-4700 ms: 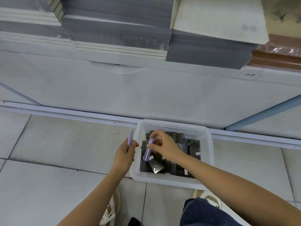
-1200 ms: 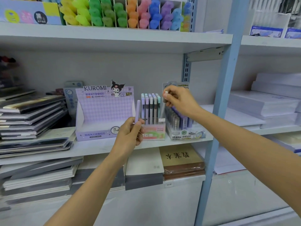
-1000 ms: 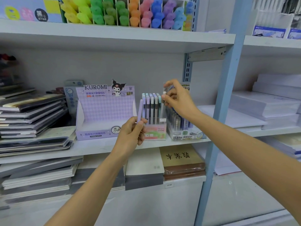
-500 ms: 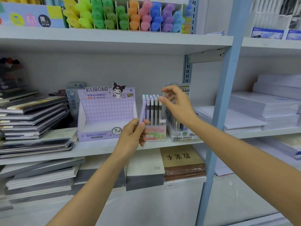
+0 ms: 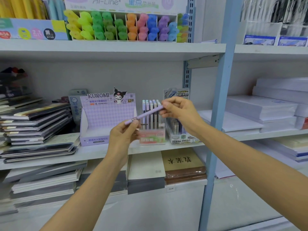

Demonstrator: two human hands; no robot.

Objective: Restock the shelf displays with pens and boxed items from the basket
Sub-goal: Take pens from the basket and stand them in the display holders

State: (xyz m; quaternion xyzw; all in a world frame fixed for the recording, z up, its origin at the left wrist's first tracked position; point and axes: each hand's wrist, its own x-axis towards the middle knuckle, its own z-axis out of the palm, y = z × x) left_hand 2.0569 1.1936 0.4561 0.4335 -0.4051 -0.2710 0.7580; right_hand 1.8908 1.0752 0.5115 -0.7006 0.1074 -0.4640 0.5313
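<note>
Two hands pinch one slim, smooth lilac pen at the centre of the frame: the left hand grips its lower-left end and the right hand its upper-right end, so its long axis slants upward to the right. It hangs just before a small card display box of upright pastel-capped pens, right of the purple checked Kuromi box on the pale shelf.

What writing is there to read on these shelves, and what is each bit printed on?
"KUROMI": purple display box.
"Hi-Line": highlighter display's header card.
"SODA": pink pen display box.
"0.5 2B": lead refill display.
Chinese characters on these boxes and a brown notebook; small print too blurred.
On the purple pen: nothing legible.
</note>
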